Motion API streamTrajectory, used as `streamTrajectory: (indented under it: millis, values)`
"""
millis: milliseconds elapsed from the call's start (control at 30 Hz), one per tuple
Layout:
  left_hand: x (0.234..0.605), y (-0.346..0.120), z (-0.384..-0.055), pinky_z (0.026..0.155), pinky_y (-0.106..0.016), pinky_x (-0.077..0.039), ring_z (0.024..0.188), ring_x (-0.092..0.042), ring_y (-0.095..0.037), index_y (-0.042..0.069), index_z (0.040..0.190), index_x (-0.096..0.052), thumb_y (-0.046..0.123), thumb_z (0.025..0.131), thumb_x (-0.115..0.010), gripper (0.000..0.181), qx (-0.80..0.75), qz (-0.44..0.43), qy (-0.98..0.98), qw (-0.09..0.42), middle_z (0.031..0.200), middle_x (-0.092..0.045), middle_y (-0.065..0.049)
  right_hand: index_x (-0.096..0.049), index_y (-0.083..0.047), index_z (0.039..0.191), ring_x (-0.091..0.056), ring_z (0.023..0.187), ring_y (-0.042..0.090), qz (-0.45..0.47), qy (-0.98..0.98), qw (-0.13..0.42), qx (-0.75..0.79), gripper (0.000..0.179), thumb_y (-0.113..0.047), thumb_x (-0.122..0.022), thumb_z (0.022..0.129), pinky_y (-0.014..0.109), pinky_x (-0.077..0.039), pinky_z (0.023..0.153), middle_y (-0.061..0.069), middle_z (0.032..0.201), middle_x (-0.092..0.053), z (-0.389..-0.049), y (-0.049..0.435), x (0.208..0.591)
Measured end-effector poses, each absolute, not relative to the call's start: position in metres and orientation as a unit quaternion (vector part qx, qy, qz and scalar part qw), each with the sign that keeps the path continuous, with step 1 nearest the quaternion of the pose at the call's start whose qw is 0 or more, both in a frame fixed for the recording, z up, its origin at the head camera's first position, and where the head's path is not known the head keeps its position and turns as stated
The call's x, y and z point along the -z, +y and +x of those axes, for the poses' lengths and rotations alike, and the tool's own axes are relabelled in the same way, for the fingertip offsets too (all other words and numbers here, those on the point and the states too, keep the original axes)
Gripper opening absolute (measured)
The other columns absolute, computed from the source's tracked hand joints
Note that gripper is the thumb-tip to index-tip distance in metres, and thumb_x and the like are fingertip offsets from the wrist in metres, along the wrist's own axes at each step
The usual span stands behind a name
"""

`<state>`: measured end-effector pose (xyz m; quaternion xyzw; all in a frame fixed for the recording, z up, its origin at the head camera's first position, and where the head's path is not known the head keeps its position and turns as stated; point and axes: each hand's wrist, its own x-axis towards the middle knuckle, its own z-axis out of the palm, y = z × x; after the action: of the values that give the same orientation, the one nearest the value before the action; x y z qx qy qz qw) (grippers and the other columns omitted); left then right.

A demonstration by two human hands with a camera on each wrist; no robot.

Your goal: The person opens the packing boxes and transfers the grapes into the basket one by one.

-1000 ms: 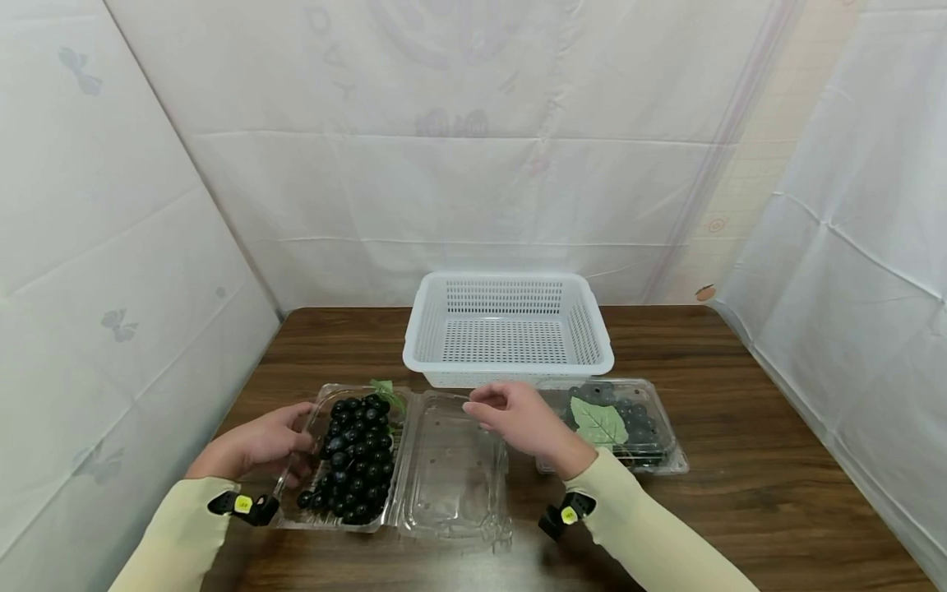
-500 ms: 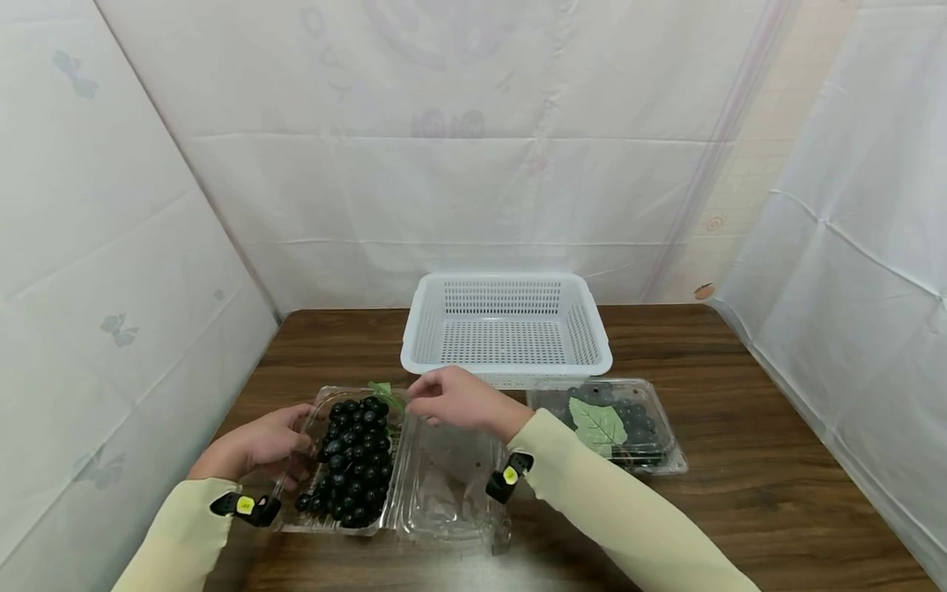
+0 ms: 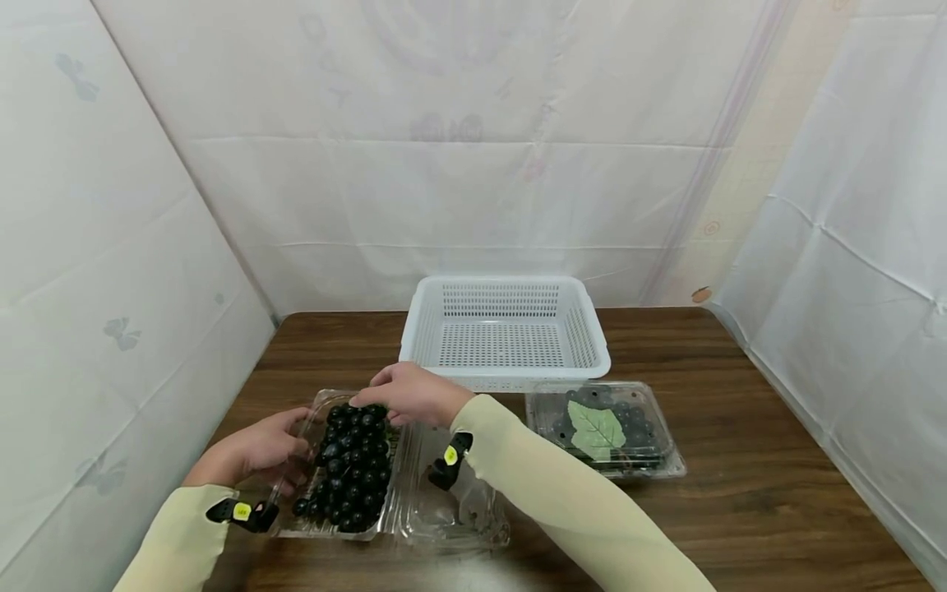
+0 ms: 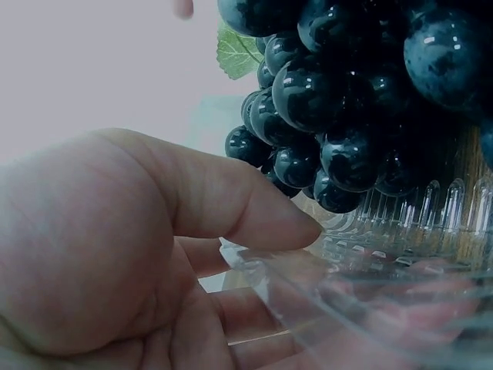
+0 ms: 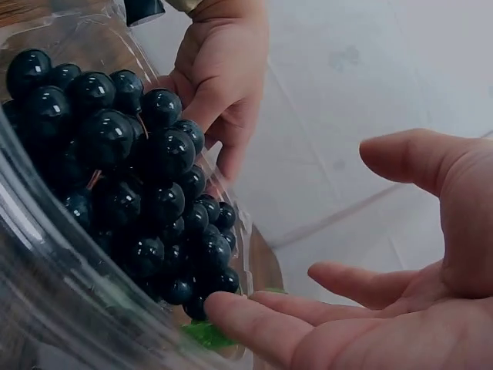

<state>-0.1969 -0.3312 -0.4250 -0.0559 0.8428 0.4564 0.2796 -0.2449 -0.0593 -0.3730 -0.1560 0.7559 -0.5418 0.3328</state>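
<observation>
A clear plastic clamshell box (image 3: 390, 511) lies with its lid (image 3: 451, 514) folded out to the right. In its tray is a bunch of dark grapes (image 3: 355, 473). My left hand (image 3: 259, 450) grips the tray's left wall; in the left wrist view the thumb is at the rim and the fingers show through the plastic. Over the far end of the bunch is my right hand (image 3: 414, 395). In the right wrist view that hand (image 5: 400, 331) has thumb and fingers spread, one fingertip right at the grapes, near a green leaf (image 5: 206, 335).
Behind the boxes stands a white slotted basket (image 3: 506, 374). A second clear box (image 3: 651, 427), closed over dark grapes and a green leaf (image 3: 595, 429), is to the right. White sheets (image 3: 473, 189) enclose the wooden table (image 3: 740, 460) at the back and sides.
My right hand has moved left, from above the folded-out lid to the far end of the grape bunch. The left hand has kept its grip on the tray wall.
</observation>
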Motion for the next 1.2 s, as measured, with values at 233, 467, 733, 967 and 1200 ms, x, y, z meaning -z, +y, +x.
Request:
streamTrajectory:
  millis: [233,467,733,967,1200]
  values:
    - [0.424,-0.332,-0.198,0.064,-0.048,-0.061,0.076,-0.068,-0.031,0.000,0.158,-0.021,0.001,0.102,-0.046,0.061,-0.454,-0.056,0.843,0.284,0.109,-0.060,-0.024,-0.050,-0.013,0.149,-0.061,0.126,0.027,-0.146,0.803,0.342,0.467,0.076,-0.046,-0.080,0.088,0.046,-0.058,0.095,0.004,0.155,-0.048,-0.249,-0.082,0.377]
    - [0.420,-0.330,-0.198,0.064,-0.048,-0.061,0.077,-0.068,-0.031,0.000,0.156,-0.022,0.000,0.101,-0.045,0.060,-0.455,-0.051,0.841,0.288,0.109,-0.060,-0.024,-0.046,-0.017,0.151,-0.061,0.124,0.028,-0.131,0.811,0.343,0.455,0.079,-0.048,-0.080,0.087,0.052,-0.057,0.094,0.005,0.150,-0.051,-0.246,-0.094,0.386]
    - [0.423,-0.331,-0.199,0.064,-0.048,-0.061,0.079,-0.068,-0.033,0.000,0.157,-0.019,-0.001,0.102,-0.043,0.060,-0.461,-0.049,0.837,0.291,0.111,-0.056,-0.026,-0.039,-0.011,0.155,-0.058,0.129,0.030,-0.109,0.804,0.361,0.459,0.086,-0.046,-0.080,0.087,0.054,-0.055,0.098,0.008,0.152,-0.047,-0.244,-0.102,0.397]
    - [0.425,-0.331,-0.202,0.065,-0.049,-0.062,0.079,-0.070,-0.032,0.000,0.158,-0.019,-0.001,0.101,-0.044,0.062,-0.449,-0.048,0.844,0.288,0.114,-0.055,-0.028,-0.038,-0.012,0.155,-0.058,0.128,0.029,-0.100,0.805,0.363,0.458,0.088,-0.047,-0.080,0.086,0.053,-0.055,0.096,0.008,0.153,-0.046,-0.245,-0.106,0.407]
    - [0.424,-0.330,-0.201,0.065,-0.050,-0.062,0.080,-0.071,-0.032,-0.001,0.159,-0.016,-0.001,0.100,-0.044,0.065,-0.452,-0.045,0.843,0.287,0.121,-0.052,-0.032,-0.036,-0.014,0.156,-0.060,0.122,0.030,-0.100,0.816,0.352,0.449,0.092,-0.048,-0.082,0.084,0.053,-0.056,0.092,0.009,0.152,-0.048,-0.243,-0.113,0.414]
